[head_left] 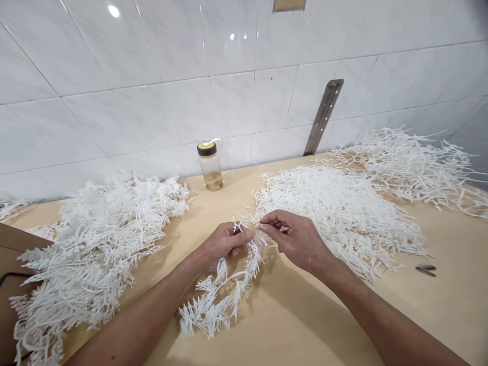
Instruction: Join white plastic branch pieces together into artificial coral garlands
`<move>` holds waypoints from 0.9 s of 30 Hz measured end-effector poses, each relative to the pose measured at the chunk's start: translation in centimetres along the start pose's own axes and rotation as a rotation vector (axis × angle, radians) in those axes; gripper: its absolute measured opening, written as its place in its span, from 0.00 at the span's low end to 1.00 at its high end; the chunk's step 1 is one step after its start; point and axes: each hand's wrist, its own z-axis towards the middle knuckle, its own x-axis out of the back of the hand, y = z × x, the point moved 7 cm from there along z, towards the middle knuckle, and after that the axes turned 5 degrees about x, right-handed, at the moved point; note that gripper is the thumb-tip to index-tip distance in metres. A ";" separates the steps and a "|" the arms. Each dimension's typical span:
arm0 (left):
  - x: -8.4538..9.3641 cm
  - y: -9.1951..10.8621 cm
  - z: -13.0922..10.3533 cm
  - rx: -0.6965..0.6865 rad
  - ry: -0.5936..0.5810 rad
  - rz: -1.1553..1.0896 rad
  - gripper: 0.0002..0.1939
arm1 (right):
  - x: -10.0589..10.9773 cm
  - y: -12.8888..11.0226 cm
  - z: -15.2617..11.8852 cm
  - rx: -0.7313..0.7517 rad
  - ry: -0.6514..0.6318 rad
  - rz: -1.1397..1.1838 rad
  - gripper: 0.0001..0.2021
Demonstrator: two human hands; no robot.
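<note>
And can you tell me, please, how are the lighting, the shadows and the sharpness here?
Head view: small bright reflections glare on the tiled wall; head view: soft shadows fall on the table below the right forearm; head view: left hand and right hand look fairly sharp, while fine strands in the white heaps merge together.

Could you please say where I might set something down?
The table is bare between the bottle and middle heap, and below the small dark tool, beside the right forearm. Crowded: left heap, right heap, around the left hand and right hand.
</note>
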 end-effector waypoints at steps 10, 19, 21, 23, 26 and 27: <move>0.4 0.4 0.0 -0.002 0.102 0.045 0.23 | -2.0 0.4 -0.7 -0.080 -0.181 0.054 0.17; 0.5 -0.9 0.5 0.095 -0.001 -0.144 0.22 | -2.4 -0.2 -0.6 -0.124 -0.233 0.200 0.09; 0.5 -0.7 0.4 0.096 -0.014 -0.153 0.22 | -2.3 -0.1 -0.6 -0.135 -0.231 0.237 0.09; 0.5 -0.5 0.4 0.084 -0.016 -0.149 0.22 | -2.3 0.1 -0.7 -0.161 -0.243 0.301 0.10; 0.4 -0.2 0.3 0.066 -0.014 -0.138 0.22 | -2.4 0.3 -0.8 -0.204 -0.291 0.417 0.11; 0.3 -0.2 0.3 0.059 -0.012 -0.132 0.22 | -2.5 0.3 -0.8 -0.213 -0.307 0.446 0.11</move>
